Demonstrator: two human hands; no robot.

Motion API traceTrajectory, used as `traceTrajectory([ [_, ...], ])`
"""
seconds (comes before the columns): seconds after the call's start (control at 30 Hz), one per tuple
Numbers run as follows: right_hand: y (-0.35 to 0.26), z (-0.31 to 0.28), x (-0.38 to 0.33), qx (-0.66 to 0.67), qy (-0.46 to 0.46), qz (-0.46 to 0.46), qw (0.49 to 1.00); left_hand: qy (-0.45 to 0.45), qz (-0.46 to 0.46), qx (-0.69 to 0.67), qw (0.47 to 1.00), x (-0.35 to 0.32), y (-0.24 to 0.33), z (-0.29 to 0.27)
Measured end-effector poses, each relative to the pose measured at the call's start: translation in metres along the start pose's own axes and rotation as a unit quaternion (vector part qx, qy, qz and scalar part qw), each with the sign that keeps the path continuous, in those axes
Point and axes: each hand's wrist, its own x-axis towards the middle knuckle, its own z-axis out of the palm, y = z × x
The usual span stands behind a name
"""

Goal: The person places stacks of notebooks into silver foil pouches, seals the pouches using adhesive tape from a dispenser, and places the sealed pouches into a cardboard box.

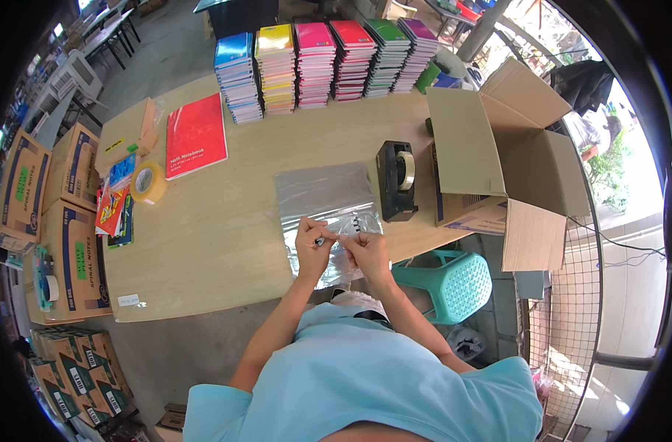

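Both your left hand and right hand pinch the clear plastic bag, apparently empty, with the red notebook unpacked.

Bare surface lies open from the near edge to the red notebook. The black tape dispenser and open carton block the right edge; notebook stacks line the far edge.
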Motion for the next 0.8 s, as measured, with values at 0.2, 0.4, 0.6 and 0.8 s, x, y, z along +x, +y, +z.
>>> traceTrajectory([
  [0.2,0.031,0.007,-0.007,0.155,0.02,0.107,0.982,0.007,-0.026,-0.053,0.998,-0.001,-0.006,-0.001],
  [0.4,0.087,0.012,0.014,-0.159,0.072,-0.093,0.98,-0.179,-0.068,-0.122,0.974,0.019,-0.008,-0.031],
  [0.6,0.145,-0.025,0.034,0.064,-0.014,0.052,0.996,-0.252,0.143,0.123,0.949,0.005,0.011,-0.032],
  [0.8,0.046,-0.059,-0.021,0.439,-0.21,0.203,0.85,-0.471,0.453,0.183,0.735,-0.025,0.089,-0.024],
])
